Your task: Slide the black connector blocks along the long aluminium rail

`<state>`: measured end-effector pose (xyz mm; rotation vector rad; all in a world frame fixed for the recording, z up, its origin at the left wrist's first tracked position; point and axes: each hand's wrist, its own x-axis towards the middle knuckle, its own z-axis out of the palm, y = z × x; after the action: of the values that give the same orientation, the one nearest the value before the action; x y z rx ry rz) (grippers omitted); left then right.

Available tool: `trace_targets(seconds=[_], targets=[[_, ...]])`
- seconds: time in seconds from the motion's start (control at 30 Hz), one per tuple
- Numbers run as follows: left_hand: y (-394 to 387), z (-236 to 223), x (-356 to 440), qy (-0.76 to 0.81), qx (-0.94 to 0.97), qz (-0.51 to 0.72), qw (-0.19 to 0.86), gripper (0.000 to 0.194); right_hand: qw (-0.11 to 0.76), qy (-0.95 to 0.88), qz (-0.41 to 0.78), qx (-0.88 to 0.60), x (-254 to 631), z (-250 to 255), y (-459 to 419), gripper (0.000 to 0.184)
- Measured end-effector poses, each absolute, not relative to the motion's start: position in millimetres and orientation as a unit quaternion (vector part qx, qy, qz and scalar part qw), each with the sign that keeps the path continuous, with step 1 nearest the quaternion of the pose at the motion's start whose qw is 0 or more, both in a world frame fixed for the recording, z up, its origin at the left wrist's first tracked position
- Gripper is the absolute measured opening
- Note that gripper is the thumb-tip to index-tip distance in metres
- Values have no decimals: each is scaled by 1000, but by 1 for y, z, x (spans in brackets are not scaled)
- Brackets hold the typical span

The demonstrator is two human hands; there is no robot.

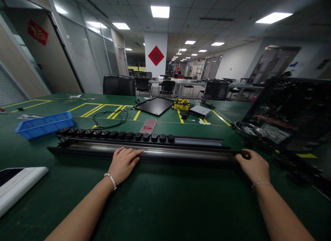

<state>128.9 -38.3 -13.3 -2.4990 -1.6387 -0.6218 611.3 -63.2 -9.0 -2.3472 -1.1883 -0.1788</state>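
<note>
A long black rail [181, 154] lies across the green table in front of me. My left hand [123, 163] rests on its near edge, fingers stretched flat along the rail. At the rail's right end my right hand [254, 167] is curled around a small dark round piece [246, 154]. Behind it lies a second rail [196, 141] carrying a row of several black sockets [116, 134] along its left half.
A blue plastic bin [43, 124] sits at the left, a white panel [18, 185] at the near left edge. A black cable [111, 118], a dark flat panel [155, 105], a yellow item [181, 104] and a small box [199, 111] lie farther back. A metal bowl [248, 128] and black crate [292, 106] stand right.
</note>
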Motion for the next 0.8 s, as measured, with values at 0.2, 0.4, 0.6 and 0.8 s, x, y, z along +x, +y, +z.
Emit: trace_targets(seconds=[0.2, 0.4, 0.6, 0.8], targets=[[-39, -12, 130, -535, -818, -208, 48, 30, 266, -425, -49, -864, 611, -7, -63, 47], [-39, -12, 129, -535, -818, -207, 40, 30, 268, -417, -36, -868, 612, -7, -64, 47], [-38, -13, 128, -535, -818, -207, 42, 30, 270, -420, -34, -866, 612, -7, -64, 46], [-38, -13, 128, -535, -818, -207, 39, 31, 264, -420, -32, -868, 611, -5, -65, 46]])
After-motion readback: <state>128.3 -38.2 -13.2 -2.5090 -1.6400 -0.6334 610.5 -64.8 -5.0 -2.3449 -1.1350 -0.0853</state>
